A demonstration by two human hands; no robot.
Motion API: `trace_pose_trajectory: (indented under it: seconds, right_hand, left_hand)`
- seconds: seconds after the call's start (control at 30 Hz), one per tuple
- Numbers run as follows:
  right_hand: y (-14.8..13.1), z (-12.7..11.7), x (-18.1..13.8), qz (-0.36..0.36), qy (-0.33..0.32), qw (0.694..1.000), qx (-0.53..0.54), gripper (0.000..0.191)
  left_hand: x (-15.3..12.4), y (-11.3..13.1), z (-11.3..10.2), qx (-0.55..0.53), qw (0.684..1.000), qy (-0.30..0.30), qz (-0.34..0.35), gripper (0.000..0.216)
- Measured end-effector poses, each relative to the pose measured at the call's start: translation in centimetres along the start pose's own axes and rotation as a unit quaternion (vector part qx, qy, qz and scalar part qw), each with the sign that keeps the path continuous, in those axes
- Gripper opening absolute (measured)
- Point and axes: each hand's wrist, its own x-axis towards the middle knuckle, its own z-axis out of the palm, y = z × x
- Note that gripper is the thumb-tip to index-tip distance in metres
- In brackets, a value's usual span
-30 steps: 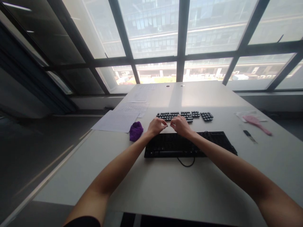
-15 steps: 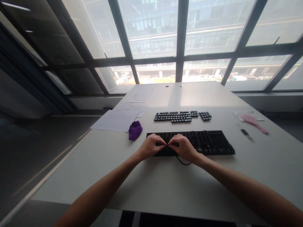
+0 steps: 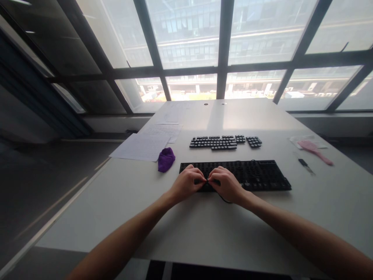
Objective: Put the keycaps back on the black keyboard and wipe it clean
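A black keyboard, its keycaps off over most of its face, lies across the table in front of me. Above its left part, my left hand is closed in a pinch. My right hand pinches too, its fingertips close against those of the left. Whatever sits between the fingertips is too small and dark to make out. A short loop of black cable shows under my right wrist. Beyond the keyboard, loose black keycaps are laid out in keyboard-like blocks.
Left of the keyboard is a crumpled purple cloth, with paper sheets behind it. At the right lie a small dark-handled tool, a pink brush-like item and a clear plastic bag. The white table reaches toward the windows.
Both pinched hands have shifted very slightly to the right, their fingertips still together over the keyboard. The view has tilted a little; the other things lie as before.
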Motion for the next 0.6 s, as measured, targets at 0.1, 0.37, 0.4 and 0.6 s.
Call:
trace_pose_trajectory:
  seconds: [0.1,0.37,0.4,0.6]
  right_hand:
    - [-0.2,-0.1,-0.1,-0.020,-0.011,1.000,-0.020,0.012]
    - [-0.7,-0.4,-0.6,-0.039,-0.035,0.996,-0.078,0.012]
    - [-0.7,-0.4,-0.7,-0.037,-0.037,0.995,-0.081,0.013]
    - [-0.7,-0.2,-0.6,-0.028,-0.048,0.994,-0.096,0.015]
  left_hand:
    - [-0.1,0.1,0.0,0.020,1.000,-0.004,0.016,0.013]
    - [-0.5,0.8,-0.6,0.076,0.995,-0.025,0.050,0.014]
    - [-0.6,0.9,-0.7,0.082,0.995,-0.027,0.051,0.015]
    - [-0.7,1.2,-0.5,0.101,0.993,-0.037,0.050,0.018]
